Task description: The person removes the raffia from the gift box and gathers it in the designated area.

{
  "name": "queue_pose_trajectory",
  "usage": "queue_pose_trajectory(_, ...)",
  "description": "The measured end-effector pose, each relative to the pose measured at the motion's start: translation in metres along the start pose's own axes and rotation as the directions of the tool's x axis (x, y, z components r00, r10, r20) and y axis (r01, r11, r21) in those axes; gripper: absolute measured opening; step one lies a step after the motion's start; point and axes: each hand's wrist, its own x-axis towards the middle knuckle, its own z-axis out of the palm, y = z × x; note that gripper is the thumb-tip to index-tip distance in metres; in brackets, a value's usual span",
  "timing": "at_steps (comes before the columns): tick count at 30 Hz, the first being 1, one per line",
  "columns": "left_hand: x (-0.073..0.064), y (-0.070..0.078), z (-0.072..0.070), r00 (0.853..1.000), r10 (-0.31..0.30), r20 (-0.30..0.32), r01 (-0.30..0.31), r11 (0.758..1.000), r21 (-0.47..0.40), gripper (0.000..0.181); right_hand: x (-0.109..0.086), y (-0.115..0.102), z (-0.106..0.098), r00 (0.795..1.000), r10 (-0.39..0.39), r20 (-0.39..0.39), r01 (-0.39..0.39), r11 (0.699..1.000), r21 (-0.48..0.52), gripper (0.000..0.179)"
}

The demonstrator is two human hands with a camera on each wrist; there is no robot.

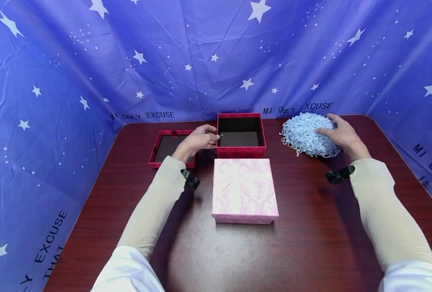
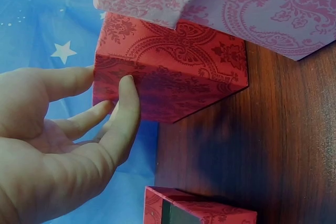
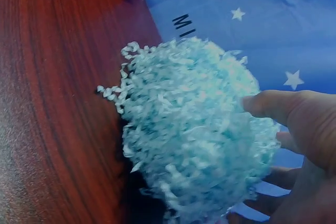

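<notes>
An open red box (image 1: 241,152) with a dark inside stands at the back of the table, a damask pattern on its outer walls. At its left wall is my left hand (image 1: 200,140), whose fingertips (image 2: 126,85) appear to touch the patterned side without gripping it. A heap of pale blue crinkled paper shred (image 3: 194,129) lies to the right of the box. My right hand (image 1: 343,136) is at the heap's right edge with its fingers spread; the thumb touches the shred, and some fingers are partly hidden behind it.
A closed pink patterned box (image 1: 245,192) with a ribbon-like bow design stands in front of the red box. The red lid (image 1: 165,148), dark inside, lies to the left, partly behind my left hand. A blue starry cloth (image 1: 201,61) hangs around the brown table (image 1: 296,243).
</notes>
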Motion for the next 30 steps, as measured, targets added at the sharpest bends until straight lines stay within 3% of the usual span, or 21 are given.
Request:
queue_pose_trajectory(5,-0.001,0.0,0.001,1.0,0.004,-0.014,-0.004,1.0,0.002,0.045,-0.004,-0.008,-0.004,0.998,-0.047,-0.041,0.045,0.998,-0.046,0.087)
queue_pose_trajectory(15,-0.014,0.003,0.001,0.997,0.0,-0.076,0.014,0.984,0.179,0.042,-0.018,-0.036,0.0,0.991,-0.117,-0.064,0.111,0.99,-0.085,0.085)
queue_pose_trajectory(23,-0.032,0.005,-0.003,0.998,-0.027,-0.05,0.038,0.971,0.238,0.042,-0.034,-0.061,0.016,0.972,-0.224,-0.071,0.219,0.973,-0.066,0.077)
queue_pose_trajectory(30,-0.046,-0.001,-0.006,1.0,-0.016,0.008,0.014,0.969,0.247,0.039,-0.05,-0.075,0.031,0.95,-0.31,-0.034,0.31,0.951,-0.015,0.073)
